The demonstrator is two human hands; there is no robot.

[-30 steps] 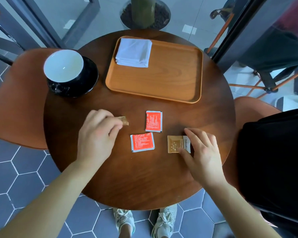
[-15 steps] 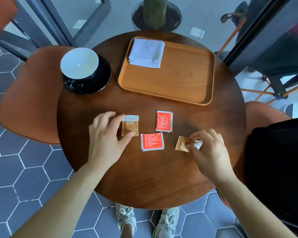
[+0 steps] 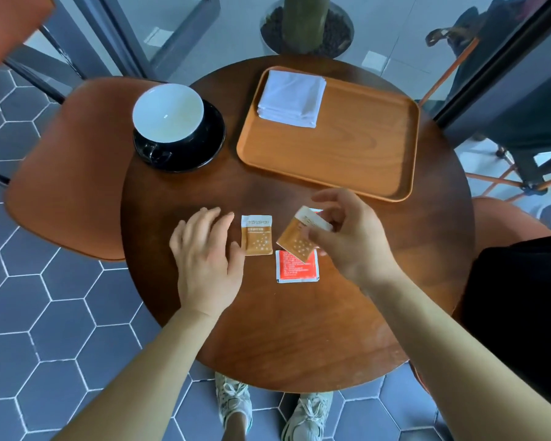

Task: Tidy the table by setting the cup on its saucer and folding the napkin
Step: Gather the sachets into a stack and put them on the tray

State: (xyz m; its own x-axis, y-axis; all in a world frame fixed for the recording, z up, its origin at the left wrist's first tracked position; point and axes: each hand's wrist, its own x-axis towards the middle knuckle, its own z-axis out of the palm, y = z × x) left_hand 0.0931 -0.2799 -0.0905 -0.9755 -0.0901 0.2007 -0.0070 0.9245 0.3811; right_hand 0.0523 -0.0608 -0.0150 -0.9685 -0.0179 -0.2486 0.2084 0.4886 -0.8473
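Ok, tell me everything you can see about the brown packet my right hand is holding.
The brown packet is a small, flat, rectangular sachet, paper or foil by its look. It is caramel brown with small white dots, and a white band at one end carries print too small to read. The right hand pinches that white end between thumb and fingers, holding it tilted and apparently off the table. In this view its lower brown corner overlaps the red packet lying flat beneath.
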